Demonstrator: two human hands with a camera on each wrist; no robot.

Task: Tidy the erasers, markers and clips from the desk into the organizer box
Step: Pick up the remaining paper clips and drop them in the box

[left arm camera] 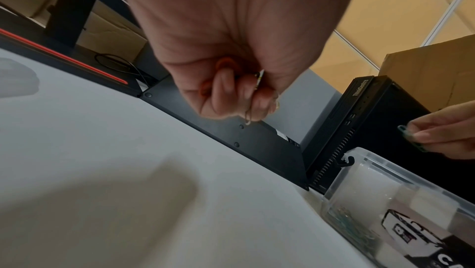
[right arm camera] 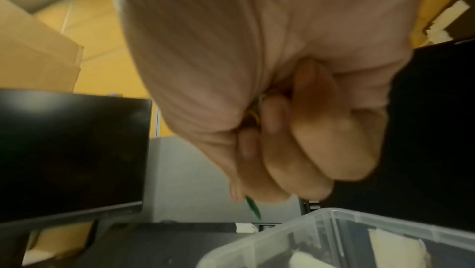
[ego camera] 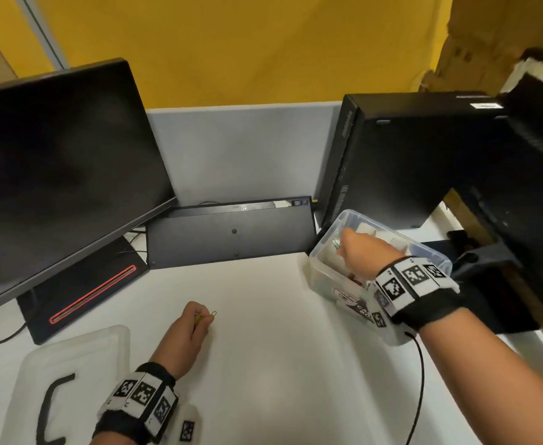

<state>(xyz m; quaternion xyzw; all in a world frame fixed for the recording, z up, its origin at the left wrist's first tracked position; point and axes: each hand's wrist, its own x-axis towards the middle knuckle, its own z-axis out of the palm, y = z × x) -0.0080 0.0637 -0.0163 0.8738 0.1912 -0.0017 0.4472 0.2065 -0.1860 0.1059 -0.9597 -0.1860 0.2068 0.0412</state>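
Observation:
The clear plastic organizer box (ego camera: 320, 268) stands at the desk's right, beside a black computer case. My right hand (ego camera: 347, 244) hovers over its far left corner and pinches a green paper clip (ego camera: 336, 245); the green paper clip (right arm camera: 253, 207) pokes out below the curled fingers (right arm camera: 295, 166), and more clips sit in the palm. My left hand (ego camera: 199, 317) rests on the white desk near the middle, gripping several paper clips; a yellow clip (ego camera: 213, 314) sticks out past the fingertips. In the left wrist view the fingers (left arm camera: 231, 97) curl around orange and wire clips. Clips (left arm camera: 352, 223) lie inside the box.
A dark monitor (ego camera: 55, 175) on its stand fills the left. A black keyboard (ego camera: 231, 232) leans upside down against the grey partition. The box's clear lid (ego camera: 71, 380) with a black handle lies at the front left. A black computer case (ego camera: 408, 162) stands behind the box.

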